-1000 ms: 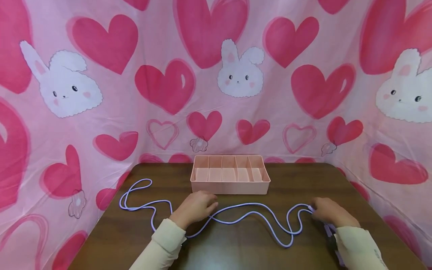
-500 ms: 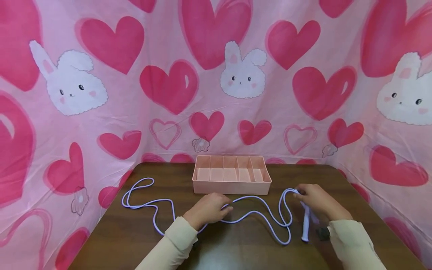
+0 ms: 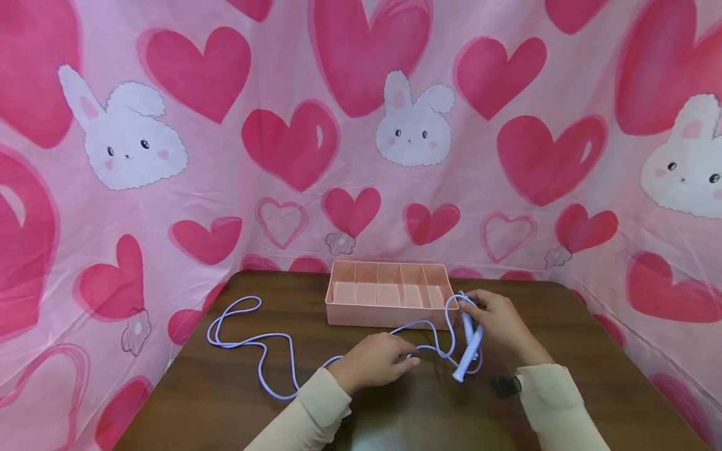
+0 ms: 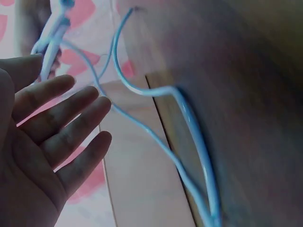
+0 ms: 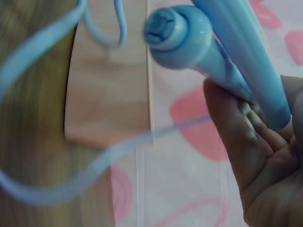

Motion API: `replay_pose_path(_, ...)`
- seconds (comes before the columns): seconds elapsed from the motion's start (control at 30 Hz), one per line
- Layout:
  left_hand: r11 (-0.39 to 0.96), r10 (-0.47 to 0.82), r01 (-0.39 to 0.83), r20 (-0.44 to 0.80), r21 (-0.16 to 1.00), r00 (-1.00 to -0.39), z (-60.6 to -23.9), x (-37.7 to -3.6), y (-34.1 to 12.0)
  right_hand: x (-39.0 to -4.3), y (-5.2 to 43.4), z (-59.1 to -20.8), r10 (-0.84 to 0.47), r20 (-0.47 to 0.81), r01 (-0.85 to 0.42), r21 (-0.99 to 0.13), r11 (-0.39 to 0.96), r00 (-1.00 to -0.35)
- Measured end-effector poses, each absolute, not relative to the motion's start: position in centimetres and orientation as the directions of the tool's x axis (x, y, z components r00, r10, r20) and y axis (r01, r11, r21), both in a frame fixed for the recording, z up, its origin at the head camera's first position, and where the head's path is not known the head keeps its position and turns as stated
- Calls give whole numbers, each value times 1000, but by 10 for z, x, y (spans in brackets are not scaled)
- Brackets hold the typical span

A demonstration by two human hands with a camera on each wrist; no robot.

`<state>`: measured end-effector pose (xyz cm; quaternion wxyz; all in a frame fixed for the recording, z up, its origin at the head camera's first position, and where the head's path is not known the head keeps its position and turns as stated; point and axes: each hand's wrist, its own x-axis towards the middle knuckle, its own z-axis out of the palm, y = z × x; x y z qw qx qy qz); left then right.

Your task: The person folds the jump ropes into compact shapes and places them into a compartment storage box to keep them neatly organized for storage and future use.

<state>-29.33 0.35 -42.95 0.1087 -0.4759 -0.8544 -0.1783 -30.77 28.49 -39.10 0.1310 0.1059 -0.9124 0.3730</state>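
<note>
Rope handles (image 3: 469, 355) have moved left; cord (image 4: 195, 130) crosses before pink box (image 3: 383, 315).

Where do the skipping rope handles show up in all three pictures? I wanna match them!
Head: the handles are right of and below the middle, held by the right hand.
Left wrist: the handles look small, near the top left corner, beyond the left hand.
Right wrist: the handles look big, from the top middle towards the right.
Shared landmark: the pink box shows in every view.
</note>
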Motion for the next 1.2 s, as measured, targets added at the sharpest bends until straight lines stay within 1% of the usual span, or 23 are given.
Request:
replay_pose_path(0.13, 478, 750, 841, 382, 253, -541, -435, -289, 9, -310, 254, -395, -22, 319, -272, -766, 583, -947)
replay_pose_path(0.2, 488, 729, 824, 385, 287, -565, -436, -288, 9, -310, 239, -397, -3, 318, -275, -815, 511, -948)
replay_pose_path(0.33, 535, 673, 772, 380, 342, -634, -436, -288, 6, -310, 216, -399, 20, 346, -299, -838, 456, -938)
replay_pose_path(0.43, 589, 604, 720, 392, 368, -694, -434, -289, 2, -311, 204, -399, 42, 347, -299, -857, 420, -937)
replay_pose_path(0.5, 621, 543, 684, 420, 381, -727, -433, -290, -2, -311, 199, -400, 68, 339, -290, -879, 378, -938)
replay_pose_path(0.57, 655, 475, 662, 481, 365, -736, -432, -290, -6, -312, 195, -401, 101, 316, -269, -907, 324, -943)
replay_pose_path(0.6, 667, 442, 659, 527, 349, -726, -431, -291, -7, -313, 193, -402, 114, 300, -260, -926, 274, -947)
replay_pose_path(0.63, 676, 414, 662, 577, 323, -704, -431, -291, -8, -314, 191, -403, 124, 279, -249, -944, 216, -952)
replay_pose_path(0.67, 681, 392, 673, 633, 288, -667, -430, -292, -9, -314, 189, -404, 138, 256, -234, -959, 158, -957)
replay_pose_path(0.77, 676, 380, 723, 772, 145, -510, -429, -296, -9, -317, 183, -408, 159, 188, -194, -981, -24, -969)
replay_pose_path(0.8, 662, 392, 743, 797, 102, -459, -429, -296, -9, -318, 181, -409, 157, 165, -180, -980, -81, -974)
replay_pose_path(0.83, 646, 414, 761, 810, 60, -415, -429, -297, -8, -318, 179, -410, 158, 151, -169, -980, -103, -976)
replay_pose_path(0.9, 610, 459, 792, 810, 11, -365, -430, -297, -7, -318, 176, -412, 152, 137, -156, -980, -124, -979)
replay_pose_path(0.93, 595, 480, 803, 801, 3, -358, -430, -297, -6, -318, 174, -413, 145, 132, -151, -980, -127, -981)
replay_pose_path(1.0, 585, 496, 810, 781, 24, -381, -431, -298, -5, -317, 172, -414, 117, 134, -150, -979, -135, -984)
replay_pose_path(1.07, 599, 496, 798, 754, 61, -430, -431, -299, -6, -317, 170, -415, 88, 146, -158, -976, -150, -985)
replay_pose_path(1.2, 627, 493, 761, 672, 166, -553, -430, -300, -8, -317, 169, -416, 47, 184, -190, -965, -180, -982)
